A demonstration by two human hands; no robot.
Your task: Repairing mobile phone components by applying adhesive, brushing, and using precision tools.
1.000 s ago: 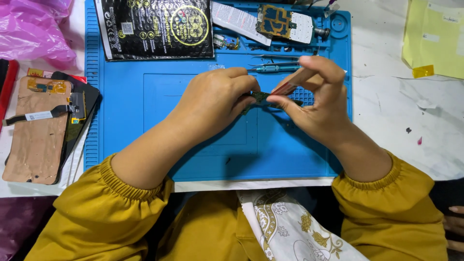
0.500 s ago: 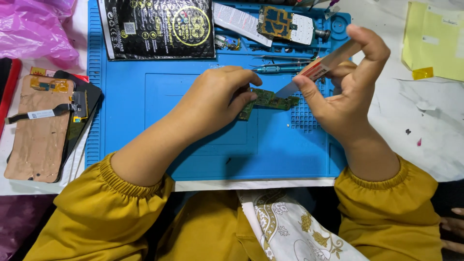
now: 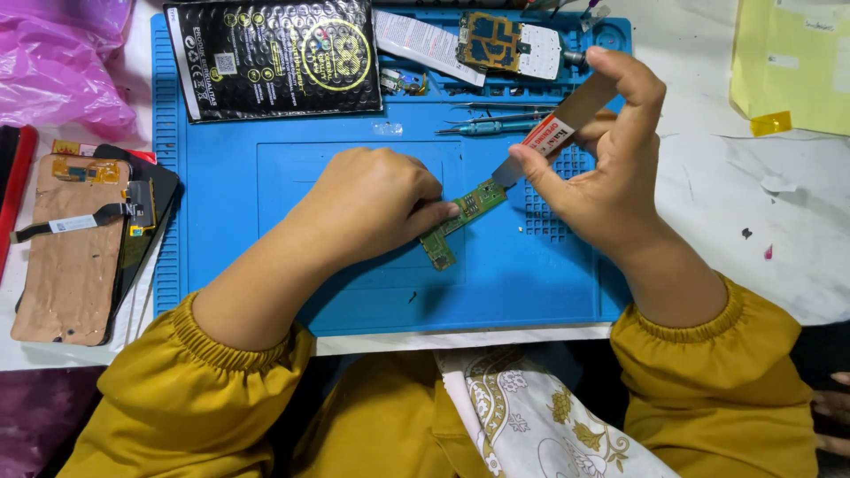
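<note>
Fingers of the left hand (image 3: 376, 208) are pinching the little green board (image 3: 462, 221) on the blue mat (image 3: 221, 230), while the right hand (image 3: 593, 168) is gripping a flat blade (image 3: 551, 131) just beside, which might slip and scratch it.

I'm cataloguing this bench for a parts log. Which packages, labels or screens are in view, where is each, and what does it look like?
Black bubble pouch: top left of the blue mat, rectangular, yellow circular print.
White paper slip: right of the pouch, slanted strip.
Phone screen assembly: left of the mat, copper-brown back up, ribbon cable.
Tool label: red-and-white band on the flat blade in the right hand.
Yellow sheet: top right, tape tab.
</note>
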